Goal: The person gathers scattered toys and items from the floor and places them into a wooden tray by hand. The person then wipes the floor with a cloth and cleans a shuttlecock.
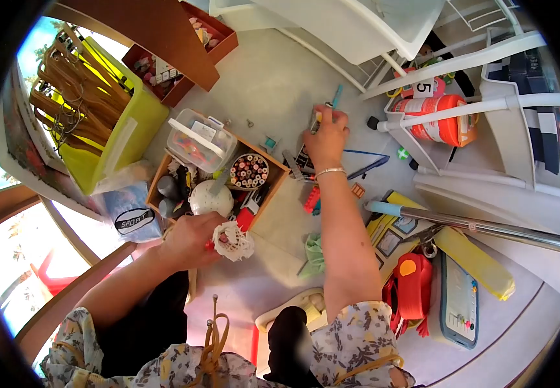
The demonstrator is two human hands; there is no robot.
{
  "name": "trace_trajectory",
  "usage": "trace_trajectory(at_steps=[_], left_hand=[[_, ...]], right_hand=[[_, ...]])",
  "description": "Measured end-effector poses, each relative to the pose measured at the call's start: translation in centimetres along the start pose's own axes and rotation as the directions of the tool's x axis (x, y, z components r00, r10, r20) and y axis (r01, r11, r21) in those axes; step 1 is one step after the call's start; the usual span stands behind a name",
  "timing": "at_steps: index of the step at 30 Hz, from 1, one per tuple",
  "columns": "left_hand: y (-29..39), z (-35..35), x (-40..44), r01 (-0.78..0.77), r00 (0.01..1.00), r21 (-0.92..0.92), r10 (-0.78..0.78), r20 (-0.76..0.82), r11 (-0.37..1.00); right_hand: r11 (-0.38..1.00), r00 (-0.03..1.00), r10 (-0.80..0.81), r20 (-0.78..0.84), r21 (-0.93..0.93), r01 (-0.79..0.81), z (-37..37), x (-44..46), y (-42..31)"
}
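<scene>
My left hand (192,242) is closed around a white netted bundle (234,243) with a bit of red beside it. It is over the near edge of a wooden box (278,176). In that box are a cup of coloured pencils (249,171), a white round object (210,198) and a clear lidded container (201,139). My right hand (327,139), with a bracelet at the wrist, reaches down to the floor. Its fingers are curled on a small object that they mostly hide. A light-blue stick (337,96) lies just beyond the fingertips.
A green bin of wooden hangers (86,97) stands at left. White racks (409,39) and an orange-red container (441,119) are at right. A metal pole (487,226), a red bag (414,284), a blue triangular frame (367,161) and red toy bricks (312,199) lie around the right arm.
</scene>
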State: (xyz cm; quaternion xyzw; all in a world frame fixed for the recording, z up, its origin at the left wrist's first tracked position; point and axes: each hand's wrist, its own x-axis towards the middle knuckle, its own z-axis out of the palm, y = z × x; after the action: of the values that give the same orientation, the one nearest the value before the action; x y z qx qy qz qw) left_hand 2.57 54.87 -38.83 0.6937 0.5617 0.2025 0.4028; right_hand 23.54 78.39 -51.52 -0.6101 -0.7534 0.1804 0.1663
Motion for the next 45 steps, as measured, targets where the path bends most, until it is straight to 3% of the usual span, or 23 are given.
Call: trace_trajectory(at_steps=[2, 4, 6, 8, 9, 11, 13, 15, 17, 20, 23, 25, 28, 30, 32, 35, 41, 45], left_hand=[[-0.2, 0.2, -0.2, 0.035, 0.998, -0.007, -0.035, -0.043, 0.999], [-0.9, 0.2, -0.7, -0.017, 0.998, -0.042, 0.015, -0.053, 0.999], [-1.5, 0.3, -1.2, -0.022, 0.998, -0.036, 0.02, -0.063, 0.999], [-1.7, 0.1, -1.7, -0.04, 0.99, -0.036, 0.035, -0.136, 0.999], [-1.7, -0.1, -1.7, -0.053, 0.976, -0.013, 0.049, -0.213, 0.998], [-1.5, -0.5, -2.0, 0.001, 0.966, 0.004, 0.001, -0.258, 1.0], [-1.9, -0.7, -2.7, 0.042, 0.961, 0.009, -0.038, -0.273, 0.999], [-2.8, -0.5, -3.3, -0.012, 0.955, 0.06, 0.029, -0.294, 0.998], [-3.1, -0.1, -4.2, -0.071, 0.947, 0.181, 0.123, -0.298, 0.981], [-3.6, 0.1, -5.4, -0.058, 0.969, 0.236, 0.111, -0.219, 0.97], [-3.5, -0.1, -6.0, -0.084, 0.97, 0.327, 0.152, -0.188, 0.941], [-3.5, -0.1, -5.5, -0.116, 0.963, 0.292, 0.179, -0.2, 0.949], [-3.7, -0.3, -5.2, -0.15, 0.952, 0.256, 0.209, -0.222, 0.955], [-3.8, -0.4, -5.3, -0.15, 0.951, 0.249, 0.208, -0.227, 0.957], [-3.8, -0.3, -5.5, -0.15, 0.953, 0.238, 0.205, -0.225, 0.96], [-3.4, -0.5, -5.6, -0.134, 0.96, 0.275, 0.194, -0.202, 0.952], [-3.8, 0.2, -5.6, -0.094, 0.963, 0.264, 0.155, -0.22, 0.96], [-2.4, -0.7, -4.2, -0.087, 0.957, 0.285, 0.159, -0.241, 0.954]], right_hand=[[0.998, 0.999, 0.038, 0.027, 0.04, -0.039, 0.6, -0.2, -0.4], [0.999, 0.998, 0.025, -0.056, 0.025, -0.024, 1.3, -0.4, 0.5], [0.97, 0.993, 0.116, -0.04, 0.22, -0.104, 1.4, -0.9, 1.4], [0.954, 0.98, 0.099, -0.171, 0.297, -0.044, -0.1, -1.8, 1.1], [0.951, 0.982, 0.095, -0.163, 0.306, -0.041, -1.3, -2.4, 0.3], [0.948, 0.947, -0.054, -0.318, 0.282, 0.148, -4.8, -3.9, -1.7], [0.893, 0.912, -0.168, -0.374, 0.334, 0.302, -8.3, -6.5, -4.6], [0.823, 0.89, -0.336, -0.308, 0.363, 0.436, -10.6, -9.8, -6.9], [0.656, 0.756, -0.596, -0.269, 0.381, 0.652, -11.5, -12.0, -9.9], [0.536, 0.68, -0.733, 0.022, 0.634, 0.558, -11.6, -13.5, -14.6], [0.557, 0.646, -0.753, 0.122, 0.641, 0.528, -9.2, -12.4, -16.4], [0.602, 0.575, -0.772, 0.269, 0.598, 0.529, -6.4, -11.2, -16.2], [0.631, 0.576, -0.755, 0.312, 0.585, 0.51, -5.0, -10.5, -16.4], [0.628, 0.577, -0.763, 0.292, 0.55, 0.551, -5.2, -10.8, -16.6], [0.646, 0.541, -0.763, 0.353, 0.379, 0.663, -5.4, -11.1, -16.7], [0.627, 0.578, -0.778, 0.245, 0.281, 0.726, -5.2, -12.3, -16.4], [0.649, 0.625, -0.756, 0.192, 0.106, 0.753, -6.6, -14.7, -16.2], [0.711, 0.689, -0.702, 0.18, 0.236, 0.662, -7.6, -15.5, -15.4]])
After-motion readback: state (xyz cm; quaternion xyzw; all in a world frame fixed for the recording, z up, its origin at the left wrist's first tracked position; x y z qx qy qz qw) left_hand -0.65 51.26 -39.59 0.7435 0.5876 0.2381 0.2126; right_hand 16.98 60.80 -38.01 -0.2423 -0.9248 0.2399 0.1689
